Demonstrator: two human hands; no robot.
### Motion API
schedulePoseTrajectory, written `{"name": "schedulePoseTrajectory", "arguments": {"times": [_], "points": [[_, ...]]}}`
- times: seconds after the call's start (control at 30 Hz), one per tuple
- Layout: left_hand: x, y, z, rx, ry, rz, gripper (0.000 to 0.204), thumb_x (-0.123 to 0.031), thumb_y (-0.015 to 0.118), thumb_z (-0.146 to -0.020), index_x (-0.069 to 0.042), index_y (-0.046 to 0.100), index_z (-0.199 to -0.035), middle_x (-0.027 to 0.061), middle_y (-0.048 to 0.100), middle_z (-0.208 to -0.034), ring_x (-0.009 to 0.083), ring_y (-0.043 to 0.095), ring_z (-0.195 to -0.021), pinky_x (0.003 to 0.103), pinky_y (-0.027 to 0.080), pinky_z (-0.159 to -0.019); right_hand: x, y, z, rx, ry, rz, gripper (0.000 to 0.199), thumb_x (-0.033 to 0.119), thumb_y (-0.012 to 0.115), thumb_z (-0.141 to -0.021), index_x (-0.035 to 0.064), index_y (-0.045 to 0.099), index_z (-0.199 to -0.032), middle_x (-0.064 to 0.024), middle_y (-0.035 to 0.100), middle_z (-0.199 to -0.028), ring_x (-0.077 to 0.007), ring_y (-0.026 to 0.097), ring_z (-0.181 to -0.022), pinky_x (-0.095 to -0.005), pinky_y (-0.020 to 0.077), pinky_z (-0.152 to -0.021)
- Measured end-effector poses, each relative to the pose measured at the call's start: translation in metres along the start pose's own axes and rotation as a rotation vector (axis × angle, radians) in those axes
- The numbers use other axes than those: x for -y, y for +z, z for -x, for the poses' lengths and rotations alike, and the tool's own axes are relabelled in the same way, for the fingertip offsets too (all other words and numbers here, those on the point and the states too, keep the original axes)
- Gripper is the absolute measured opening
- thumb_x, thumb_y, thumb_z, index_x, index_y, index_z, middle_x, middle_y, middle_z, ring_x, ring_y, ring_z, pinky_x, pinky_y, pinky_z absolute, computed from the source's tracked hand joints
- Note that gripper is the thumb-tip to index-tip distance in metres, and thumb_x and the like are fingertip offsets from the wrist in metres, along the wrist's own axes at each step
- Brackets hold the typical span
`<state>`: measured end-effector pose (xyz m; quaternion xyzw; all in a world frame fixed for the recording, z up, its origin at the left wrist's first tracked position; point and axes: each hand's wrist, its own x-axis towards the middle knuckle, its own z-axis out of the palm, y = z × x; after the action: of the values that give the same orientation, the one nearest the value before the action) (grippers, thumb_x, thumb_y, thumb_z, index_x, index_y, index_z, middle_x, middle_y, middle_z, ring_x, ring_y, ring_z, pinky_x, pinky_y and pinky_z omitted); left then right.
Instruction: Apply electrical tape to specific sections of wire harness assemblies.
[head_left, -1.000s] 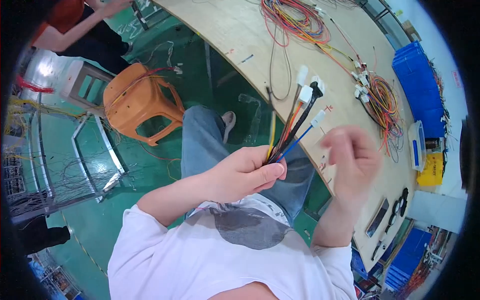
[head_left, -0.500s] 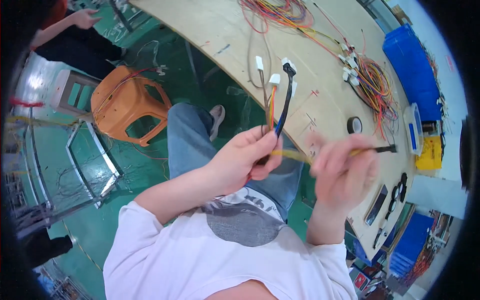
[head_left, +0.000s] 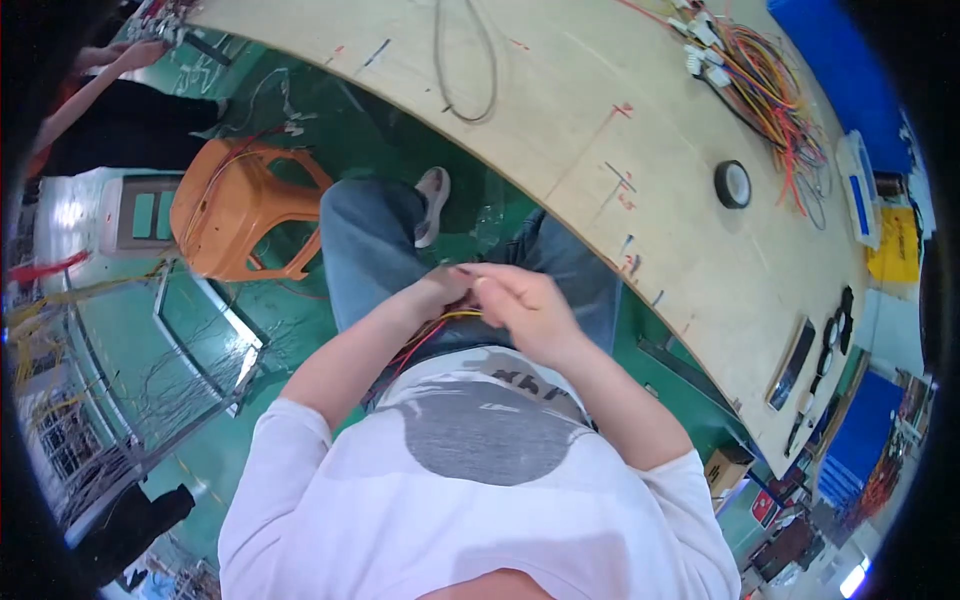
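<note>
Red, yellow and orange wires (head_left: 432,332) ran under both hands, close to the body, on the near side of the wooden workbench (head_left: 640,150) and well below its edge. Left hand (head_left: 442,292) was curled closed around the wire bundle; the wires came out below it toward the lap. Right hand (head_left: 525,312) touched the left, fingers (head_left: 490,285) pinched at the top of the same bundle; whether they actually clamped a wire, could not tell, too small and partly hidden. Both hands sat over the jeans-clad knees, just off the bench's near edge.

On the bench: a black tape roll (head_left: 732,184) toward its right part, a loose grey cable loop (head_left: 466,60) near its far left, a multicoloured wire harness (head_left: 770,90) with white connectors at the far right. Orange plastic stool (head_left: 240,210) stood on the green floor, left of the bench. Another person's arm (head_left: 95,80) showed beyond the stool.
</note>
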<state>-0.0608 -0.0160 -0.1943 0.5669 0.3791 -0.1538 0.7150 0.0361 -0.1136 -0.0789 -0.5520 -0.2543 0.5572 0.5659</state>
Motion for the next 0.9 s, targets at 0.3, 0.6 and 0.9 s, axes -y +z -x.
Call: {"name": "schedulePoseTrajectory", "arguments": {"times": [0.3, 0.6, 0.9], "points": [[-0.121, -0.019, 0.109, 0.133, 0.471, 0.278, 0.048, -0.030, 0.036, -0.089, 0.000, 0.027, -0.125, 0.0153, 0.046, -0.116, 0.0193, 0.043, -0.108, 0.032, 0.031, -0.092, 0.057, -0.003, 0.005, -0.031, 0.007, 0.420, 0.012, 0.009, 0.051, -0.080, -0.0009, 0.052, -0.085, -0.0113, 0.057, -0.070, -0.0181, 0.055, -0.062, -0.0272, 0.0419, -0.056], [-0.134, -0.015, 0.141, 0.058, 0.532, -0.146, 0.048, 0.000, 0.029, -0.085, -0.001, 0.014, -0.130, 0.0178, 0.044, -0.118, 0.0209, 0.045, -0.108, 0.030, 0.034, -0.091, 0.069, 0.006, 0.004, -0.089, -0.072, 0.439, 0.010, 0.009, 0.055, -0.077, -0.0015, 0.054, -0.077, -0.0129, 0.057, -0.067, -0.0189, 0.056, -0.060, -0.0274, 0.0422, -0.052], [-0.133, -0.041, 0.159, 0.183, 0.137, 0.612, 0.052, -0.004, 0.038, -0.084, -0.003, 0.016, -0.131, 0.0280, 0.044, -0.113, 0.0319, 0.055, -0.094, 0.036, 0.048, -0.076, 0.060, -0.010, 0.002, 0.137, 0.149, 0.168, 0.007, 0.004, 0.054, -0.078, -0.0024, 0.055, -0.079, -0.0012, 0.052, -0.063, -0.0041, 0.046, -0.057, -0.0172, 0.0361, -0.050]]}}
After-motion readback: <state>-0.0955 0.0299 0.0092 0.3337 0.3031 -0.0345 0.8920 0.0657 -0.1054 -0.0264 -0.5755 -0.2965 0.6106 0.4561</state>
